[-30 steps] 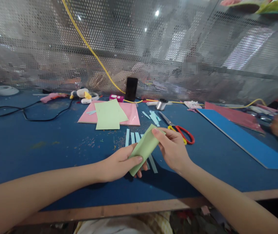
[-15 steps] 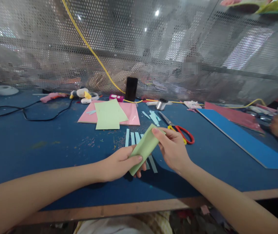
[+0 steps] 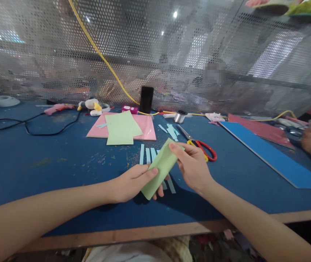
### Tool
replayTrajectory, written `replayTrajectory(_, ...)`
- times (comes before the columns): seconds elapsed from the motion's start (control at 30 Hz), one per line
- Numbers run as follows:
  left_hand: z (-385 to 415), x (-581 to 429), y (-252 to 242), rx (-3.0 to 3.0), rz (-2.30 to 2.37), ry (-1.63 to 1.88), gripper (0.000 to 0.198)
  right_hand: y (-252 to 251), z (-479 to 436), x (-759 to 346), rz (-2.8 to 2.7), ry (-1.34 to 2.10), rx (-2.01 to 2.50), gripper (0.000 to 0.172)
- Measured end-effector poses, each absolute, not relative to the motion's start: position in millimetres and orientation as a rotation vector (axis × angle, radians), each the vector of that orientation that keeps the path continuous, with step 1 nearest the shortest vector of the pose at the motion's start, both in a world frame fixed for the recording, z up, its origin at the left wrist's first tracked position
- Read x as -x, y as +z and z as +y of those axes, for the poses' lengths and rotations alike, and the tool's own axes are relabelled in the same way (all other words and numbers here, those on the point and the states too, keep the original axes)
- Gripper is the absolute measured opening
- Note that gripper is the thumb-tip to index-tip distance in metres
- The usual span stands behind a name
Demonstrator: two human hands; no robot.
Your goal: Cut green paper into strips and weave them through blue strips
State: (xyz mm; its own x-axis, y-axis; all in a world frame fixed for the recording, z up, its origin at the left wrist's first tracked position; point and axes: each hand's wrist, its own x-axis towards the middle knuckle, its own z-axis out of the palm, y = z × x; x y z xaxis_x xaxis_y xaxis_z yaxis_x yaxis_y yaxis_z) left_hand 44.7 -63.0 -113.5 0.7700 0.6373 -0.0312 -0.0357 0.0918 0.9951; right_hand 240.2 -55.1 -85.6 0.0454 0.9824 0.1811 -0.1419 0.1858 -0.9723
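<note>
**Q:** What do the hands have hold of?

**A:** The person's left hand (image 3: 132,183) and right hand (image 3: 192,169) share one pale green rectangular paper piece (image 3: 162,169). It is slightly curved and tilted, with its lower end toward the left and its upper end toward the right, and it sits between the hands above the tabletop.

**Q:** How do the fingers stand?

**A:** Both sets are closed on the paper. The left fingers (image 3: 160,193) curl beneath its lower part while the thumb lies across the top. The right fingers (image 3: 173,146) pinch its upper end.

**Q:** What is closest to them?

**A:** Narrow pale blue paper strips (image 3: 147,154) lie on the dark blue tabletop (image 3: 62,171), just beyond and beneath the hands. Scissors with red and yellow handles (image 3: 202,151) lie just beyond the right hand.

**Q:** And farther off?

**A:** Pale green paper sheets (image 3: 118,128) overlap a glossy pink sheet (image 3: 144,126). Behind them stands an upright black phone (image 3: 146,100). Off to the right is a long bright blue board (image 3: 275,160), and another person's hand (image 3: 309,142) shows at the right edge.
</note>
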Motion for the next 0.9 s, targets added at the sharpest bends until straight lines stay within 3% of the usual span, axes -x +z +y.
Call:
replayTrajectory(0.53, -62.3, -43.9, -112.7, -1.323, 0.507, 0.540, 0.051, -84.7, -55.2, -239.7, -1.145, 1.150, 0.977, 0.021)
replayTrajectory(0.9, -60.9, -46.0, -113.3, -1.273, 0.530, 0.605, 0.046, -85.2, -51.7, -245.1, -1.263, 1.068, 1.031, 0.041)
